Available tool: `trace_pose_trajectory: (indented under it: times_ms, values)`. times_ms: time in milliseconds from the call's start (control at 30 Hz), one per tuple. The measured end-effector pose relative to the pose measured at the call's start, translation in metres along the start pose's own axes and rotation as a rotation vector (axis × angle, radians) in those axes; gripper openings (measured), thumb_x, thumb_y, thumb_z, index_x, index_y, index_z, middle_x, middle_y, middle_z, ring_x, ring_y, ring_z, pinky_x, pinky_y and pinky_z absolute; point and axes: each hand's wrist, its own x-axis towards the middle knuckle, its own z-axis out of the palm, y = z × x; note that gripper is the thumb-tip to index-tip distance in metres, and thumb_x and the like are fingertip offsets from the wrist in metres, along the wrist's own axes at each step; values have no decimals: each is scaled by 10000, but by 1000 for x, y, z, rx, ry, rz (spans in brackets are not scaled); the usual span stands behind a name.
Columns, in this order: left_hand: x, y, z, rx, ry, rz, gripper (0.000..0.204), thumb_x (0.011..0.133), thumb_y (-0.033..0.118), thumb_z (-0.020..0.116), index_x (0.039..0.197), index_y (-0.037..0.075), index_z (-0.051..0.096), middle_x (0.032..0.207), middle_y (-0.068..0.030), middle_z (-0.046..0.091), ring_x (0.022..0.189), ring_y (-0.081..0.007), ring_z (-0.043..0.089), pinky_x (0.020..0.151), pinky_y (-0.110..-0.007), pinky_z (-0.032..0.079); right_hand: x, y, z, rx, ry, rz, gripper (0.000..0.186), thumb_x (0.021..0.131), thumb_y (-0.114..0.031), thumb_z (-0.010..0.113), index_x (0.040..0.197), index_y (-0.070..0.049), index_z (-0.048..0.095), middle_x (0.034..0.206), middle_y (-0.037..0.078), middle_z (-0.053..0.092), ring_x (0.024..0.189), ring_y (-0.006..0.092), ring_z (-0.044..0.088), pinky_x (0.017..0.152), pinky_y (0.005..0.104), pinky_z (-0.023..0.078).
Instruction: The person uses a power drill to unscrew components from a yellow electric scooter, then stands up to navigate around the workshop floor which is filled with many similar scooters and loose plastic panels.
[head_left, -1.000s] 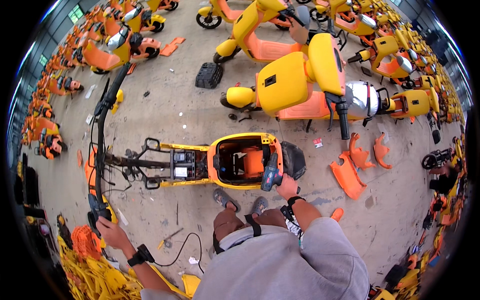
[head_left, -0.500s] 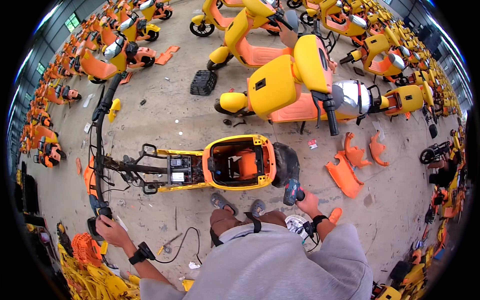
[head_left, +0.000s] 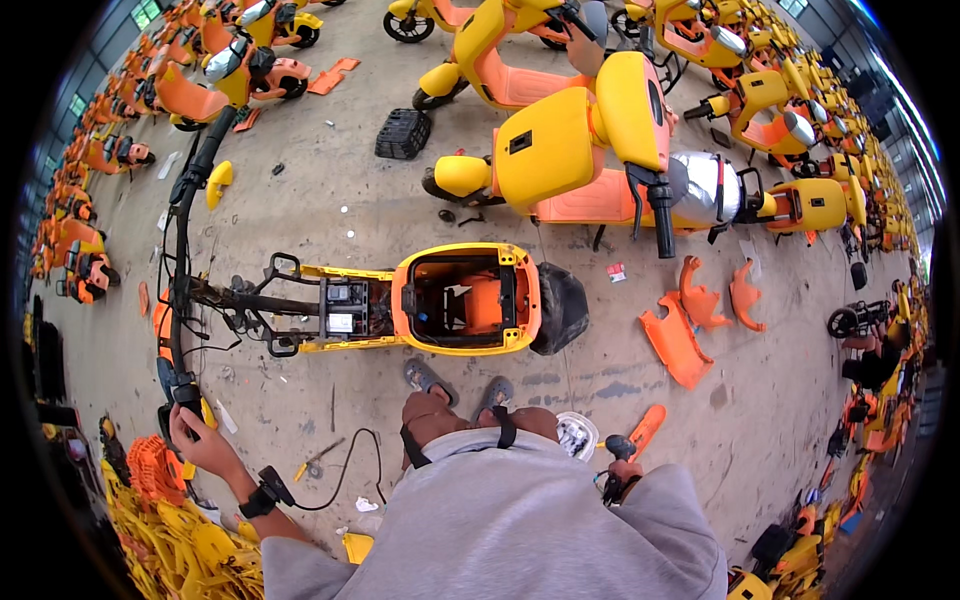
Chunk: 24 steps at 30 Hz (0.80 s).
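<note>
A partly stripped scooter lies across in front of me, with a black handlebar [head_left: 180, 230] at its left end and a yellow-rimmed open body shell [head_left: 470, 345] in the middle. My left hand [head_left: 203, 445] is curled at the near end of the handlebar, on its dark grip [head_left: 185, 393]. Close to my right hip, my right hand [head_left: 626, 469] is closed on a cordless drill [head_left: 621, 447], of which only a dark end shows. Beside that hand are a white bowl-like container [head_left: 577, 435] with small parts and a long orange piece [head_left: 648, 430].
A complete yellow and orange scooter [head_left: 560, 160] stands beyond. Orange panels [head_left: 675, 340] lie on the floor at right, a black crate [head_left: 403, 134] farther off. Yellow panels [head_left: 180, 525] pile up at lower left, near a screwdriver [head_left: 318, 459] and black cable [head_left: 375, 470].
My right hand has drawn the drill back from the scooter's seat end to beside my hip. My left hand stays at the grip. The whole view has shifted slightly.
</note>
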Motion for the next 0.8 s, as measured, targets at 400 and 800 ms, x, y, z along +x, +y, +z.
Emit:
trace_pose_trajectory:
  times_ms: [400, 800]
  values:
    - [-75, 61, 29, -365, -767, 153, 122, 860, 73, 645, 942, -16, 654, 829, -112, 665, 715, -191, 633, 685, -299, 500, -22, -150, -58, -109, 226, -326, 435, 582, -300, 702, 859, 34, 689, 823, 203, 687, 813, 355, 669, 735, 418, 530]
    - [-139, 23, 2, -727, -1146, -466, 160, 822, -57, 558, 939, -39, 665, 846, -116, 694, 724, -170, 662, 673, -263, 519, -174, -311, -88, 103, 16, -1362, 440, 697, -232, 742, 1071, -19, 651, 835, 164, 675, 752, 266, 669, 730, 333, 506]
